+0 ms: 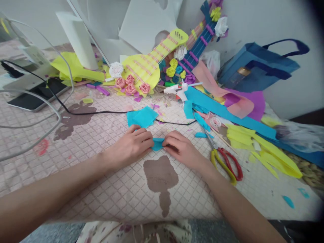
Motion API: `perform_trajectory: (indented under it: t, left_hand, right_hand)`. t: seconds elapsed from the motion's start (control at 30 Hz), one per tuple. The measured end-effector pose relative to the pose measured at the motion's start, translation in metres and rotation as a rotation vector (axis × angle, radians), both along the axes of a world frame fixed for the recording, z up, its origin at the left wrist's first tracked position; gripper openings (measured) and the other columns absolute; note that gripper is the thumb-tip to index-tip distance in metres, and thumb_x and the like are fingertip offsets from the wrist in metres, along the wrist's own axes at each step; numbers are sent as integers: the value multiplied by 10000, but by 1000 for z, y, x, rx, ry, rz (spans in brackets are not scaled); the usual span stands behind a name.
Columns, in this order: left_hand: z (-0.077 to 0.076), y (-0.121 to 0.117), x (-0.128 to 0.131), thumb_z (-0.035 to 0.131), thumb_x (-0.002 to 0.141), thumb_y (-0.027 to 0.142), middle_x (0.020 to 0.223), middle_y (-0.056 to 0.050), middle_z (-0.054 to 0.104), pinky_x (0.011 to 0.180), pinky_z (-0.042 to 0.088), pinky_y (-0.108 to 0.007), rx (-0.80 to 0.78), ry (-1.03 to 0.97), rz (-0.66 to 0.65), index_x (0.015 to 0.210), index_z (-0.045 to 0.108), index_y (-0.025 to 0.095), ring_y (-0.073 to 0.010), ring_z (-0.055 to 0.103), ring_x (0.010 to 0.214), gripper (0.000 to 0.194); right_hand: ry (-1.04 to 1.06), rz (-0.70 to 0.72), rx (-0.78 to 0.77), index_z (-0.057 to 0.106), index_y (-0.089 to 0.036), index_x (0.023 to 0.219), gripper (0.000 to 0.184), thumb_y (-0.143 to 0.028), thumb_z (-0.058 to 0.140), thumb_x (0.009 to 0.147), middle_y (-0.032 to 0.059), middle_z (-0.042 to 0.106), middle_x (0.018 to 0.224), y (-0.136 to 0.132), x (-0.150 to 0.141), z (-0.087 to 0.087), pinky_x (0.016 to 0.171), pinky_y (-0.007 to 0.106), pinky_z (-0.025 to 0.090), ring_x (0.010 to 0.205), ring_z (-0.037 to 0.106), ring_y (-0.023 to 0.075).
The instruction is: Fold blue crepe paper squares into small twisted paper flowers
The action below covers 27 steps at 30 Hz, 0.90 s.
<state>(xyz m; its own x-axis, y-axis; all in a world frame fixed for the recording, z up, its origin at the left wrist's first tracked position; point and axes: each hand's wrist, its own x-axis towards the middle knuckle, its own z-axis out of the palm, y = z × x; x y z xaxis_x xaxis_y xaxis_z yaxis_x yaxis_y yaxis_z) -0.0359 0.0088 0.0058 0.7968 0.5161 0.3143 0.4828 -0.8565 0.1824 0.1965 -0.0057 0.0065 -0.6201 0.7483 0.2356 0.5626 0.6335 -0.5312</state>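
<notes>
Small blue piece (158, 144), paper-like, found low over the table (113, 189), directly between the two hands; whether it is rested on the cloth or slightly lifted cannot be told. Its visible long axis is laid side to side, across the wearer's front, so that each end is met by one hand. Left end covered by the fingers of the left hand (133, 143), which are bent and closed down on it, tips partly hidden. Right end pinched narrowly by the right hand (183, 148), thumb and forefinger brought together, a hollow left under the curled palm. Neither hand can be called nearer; contact is made by both, and only a short span is left bare between them. Darker band noted along the upper edge, judged to be a fold, lined up with the hand-to-hand direction. Blue squares (142, 116) are laid just beyond the left hand, apart from the held piece; black cord (101, 112) passed beneath them. Scissors (225, 162) set down beside the right forearm, handles pointed toward the wearer
</notes>
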Motion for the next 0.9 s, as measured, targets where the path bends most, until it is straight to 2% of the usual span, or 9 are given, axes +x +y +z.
perform_trajectory:
  t: [0.2,0.4,0.57,0.9]
  left_hand:
    - [-4,1,0,443,943,179,877,-37,602,809,362,-343,-111,-38,27,861,583,168,-180,554,847,162]
    - [-9,-1,3,512,863,122,843,-20,604,773,390,-311,-288,-182,124,818,591,173,-173,557,832,104]
    - [-10,-4,5,573,804,118,836,-24,608,787,402,-331,-325,-251,217,807,577,163,-177,556,814,45]
    - [-9,-5,8,567,818,123,835,-38,589,767,417,-322,-373,-302,241,757,601,156,-173,543,809,78]
  right_hand:
    - [-27,-26,-45,511,-208,826,119,-95,514,863,39,544,913,-2,-1,3,800,311,431,916,514,175]
    - [5,-89,-114,531,-204,839,108,-96,537,840,35,531,927,-2,-2,3,794,306,429,908,521,167]
    - [45,-129,-170,552,-200,801,115,-88,536,826,30,520,911,-3,-3,2,765,299,432,871,524,158]
    - [89,-213,-202,538,-187,786,84,-116,562,824,15,492,857,-4,-7,-1,704,282,416,805,503,139]
